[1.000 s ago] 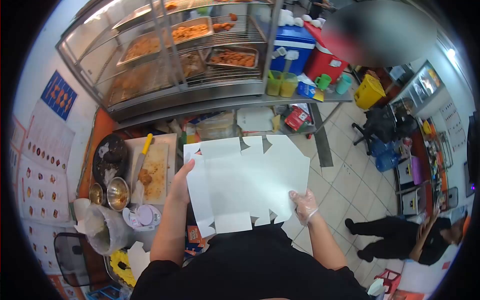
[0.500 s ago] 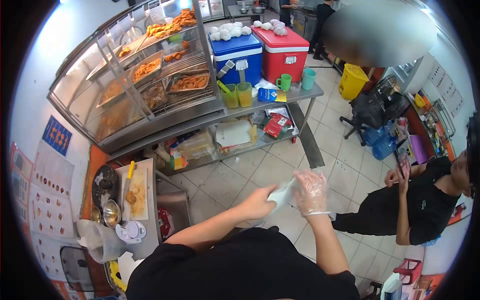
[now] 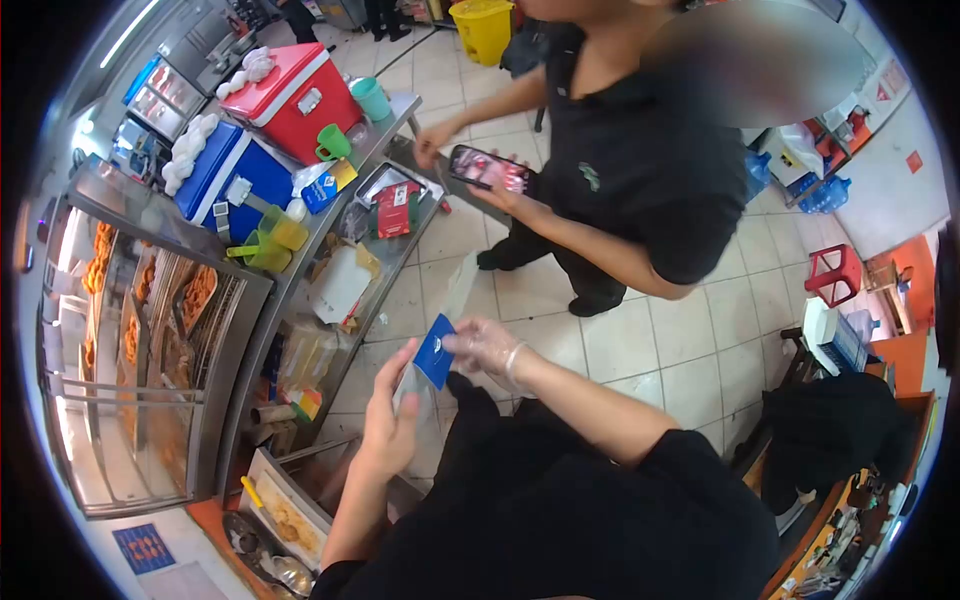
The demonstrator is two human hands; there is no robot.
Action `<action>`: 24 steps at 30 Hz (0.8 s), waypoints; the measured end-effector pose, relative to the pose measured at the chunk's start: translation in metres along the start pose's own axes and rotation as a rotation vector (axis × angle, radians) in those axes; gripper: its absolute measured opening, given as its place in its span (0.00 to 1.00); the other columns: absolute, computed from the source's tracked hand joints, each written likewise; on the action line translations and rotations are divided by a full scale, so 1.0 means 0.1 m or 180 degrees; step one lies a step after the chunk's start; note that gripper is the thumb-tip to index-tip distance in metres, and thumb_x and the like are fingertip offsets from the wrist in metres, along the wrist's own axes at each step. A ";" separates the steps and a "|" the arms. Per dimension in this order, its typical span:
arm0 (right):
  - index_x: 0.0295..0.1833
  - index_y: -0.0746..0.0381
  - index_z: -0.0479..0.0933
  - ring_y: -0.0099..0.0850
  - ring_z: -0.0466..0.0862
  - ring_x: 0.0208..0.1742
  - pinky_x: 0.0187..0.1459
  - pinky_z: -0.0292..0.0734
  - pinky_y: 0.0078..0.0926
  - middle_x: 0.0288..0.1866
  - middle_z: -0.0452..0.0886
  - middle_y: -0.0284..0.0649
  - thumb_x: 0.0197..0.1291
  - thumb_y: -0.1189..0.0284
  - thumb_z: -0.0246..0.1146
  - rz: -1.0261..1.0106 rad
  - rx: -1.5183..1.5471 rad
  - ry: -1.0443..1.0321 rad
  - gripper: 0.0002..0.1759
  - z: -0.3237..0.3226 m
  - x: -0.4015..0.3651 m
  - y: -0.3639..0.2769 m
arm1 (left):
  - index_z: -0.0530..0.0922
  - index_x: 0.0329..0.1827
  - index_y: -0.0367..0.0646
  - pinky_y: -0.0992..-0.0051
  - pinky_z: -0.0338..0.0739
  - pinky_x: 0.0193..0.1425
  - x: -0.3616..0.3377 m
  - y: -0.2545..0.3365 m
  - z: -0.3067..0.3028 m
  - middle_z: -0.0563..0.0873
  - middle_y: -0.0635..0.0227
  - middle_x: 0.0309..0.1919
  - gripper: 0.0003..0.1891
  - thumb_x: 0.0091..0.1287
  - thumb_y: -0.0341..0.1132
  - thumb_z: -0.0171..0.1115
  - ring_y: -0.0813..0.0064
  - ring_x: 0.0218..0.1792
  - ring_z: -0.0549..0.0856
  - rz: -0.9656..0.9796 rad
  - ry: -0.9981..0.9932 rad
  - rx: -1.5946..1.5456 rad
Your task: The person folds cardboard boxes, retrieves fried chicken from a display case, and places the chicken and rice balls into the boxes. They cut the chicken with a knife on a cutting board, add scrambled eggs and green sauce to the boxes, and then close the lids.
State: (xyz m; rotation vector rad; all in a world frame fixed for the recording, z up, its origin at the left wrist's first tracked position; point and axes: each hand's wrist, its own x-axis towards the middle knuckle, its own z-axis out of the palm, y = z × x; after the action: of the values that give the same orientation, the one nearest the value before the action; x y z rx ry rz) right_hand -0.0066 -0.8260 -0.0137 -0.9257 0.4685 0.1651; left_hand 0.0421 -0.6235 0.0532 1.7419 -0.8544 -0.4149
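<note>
Between my hands, above the tiled floor, is a blue-and-white paper packet with a small white logo on its blue face. My left hand, bare, pinches its lower left side between thumb and fingers. A clear plastic glove covers my right hand, whose fingertips grip the packet's right edge. Just above the packet, a pale translucent strip extends upward over the floor.
Close ahead, a person in black holds a phone. At left stand a glass food warmer and a steel table bearing a blue cooler and a red cooler. A red stool is at right.
My view has turned to the right. The packet now shows its blue face where it looked pale before. The person with the phone appears nearer and more central.
</note>
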 end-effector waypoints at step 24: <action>0.72 0.65 0.71 0.42 0.81 0.68 0.71 0.72 0.46 0.67 0.80 0.49 0.77 0.49 0.55 0.1025 0.0777 -0.2791 0.33 1.69 1.11 0.11 | 0.85 0.57 0.47 0.57 0.82 0.60 -0.68 -0.46 -2.04 0.80 0.50 0.62 0.28 0.50 0.31 0.83 0.51 0.60 0.84 0.0569 0.0959 0.1605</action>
State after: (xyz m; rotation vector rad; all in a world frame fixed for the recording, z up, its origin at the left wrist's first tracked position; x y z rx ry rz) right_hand 0.1421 -0.6906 0.0134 -0.4593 -0.1843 0.7529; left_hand 0.1444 -0.4293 0.0704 2.0935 -0.9341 0.2010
